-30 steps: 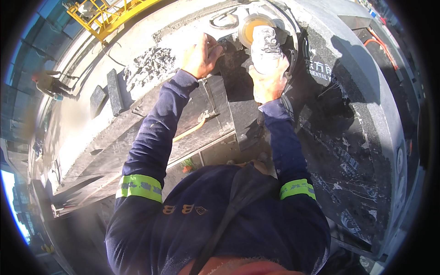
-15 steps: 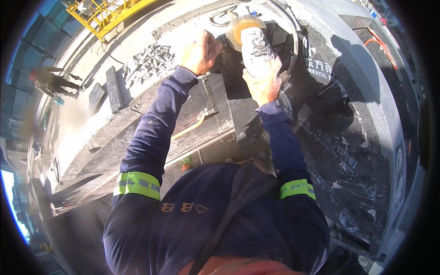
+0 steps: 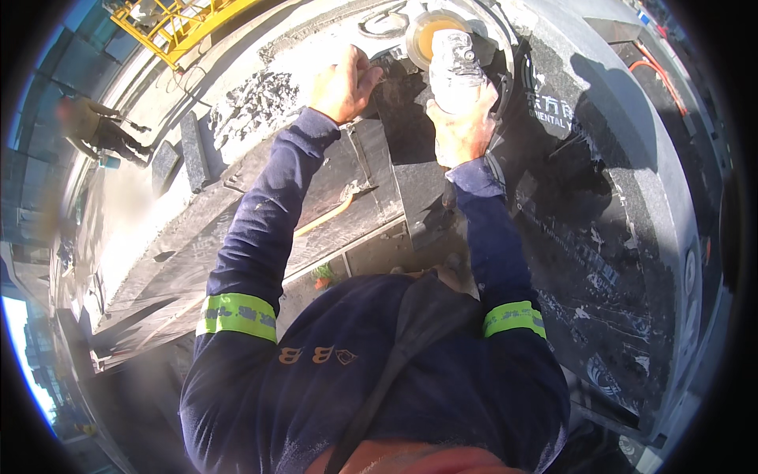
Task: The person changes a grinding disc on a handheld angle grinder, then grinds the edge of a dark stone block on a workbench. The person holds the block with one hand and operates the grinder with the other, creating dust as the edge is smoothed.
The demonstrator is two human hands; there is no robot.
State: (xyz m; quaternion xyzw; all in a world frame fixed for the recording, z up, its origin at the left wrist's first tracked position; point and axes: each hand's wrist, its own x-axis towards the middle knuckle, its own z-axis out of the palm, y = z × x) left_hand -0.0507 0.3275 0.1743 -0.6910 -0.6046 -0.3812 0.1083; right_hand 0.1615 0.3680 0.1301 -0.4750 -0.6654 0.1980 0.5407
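My right hand [image 3: 464, 130] is closed around the body of a dust-whitened angle grinder [image 3: 455, 69]; its round tan disc [image 3: 430, 33] is over a dark stone piece [image 3: 404, 99] near the top centre. At the left edge of that piece, my left hand [image 3: 343, 85] has curled fingers in a pinch; what lies between them is too small to make out. A black hose [image 3: 502, 59] runs beside the grinder. Below my hands are a grey board [image 3: 332, 174] with a yellow bar [image 3: 324, 221] on it.
A yellow metal frame [image 3: 178, 35] stands upper left, near a stooped co-worker [image 3: 106, 126]. Pale rubble [image 3: 253, 114] and two stone strips [image 3: 192, 150] lie left of my hands. A dark printed membrane [image 3: 592, 276] covers the right side; an orange hose [image 3: 659, 75] lies beyond.
The grinder shifted left and then back rightward, now slightly higher than a second ago. My left hand has risen slightly. The co-worker at left has shifted posture.
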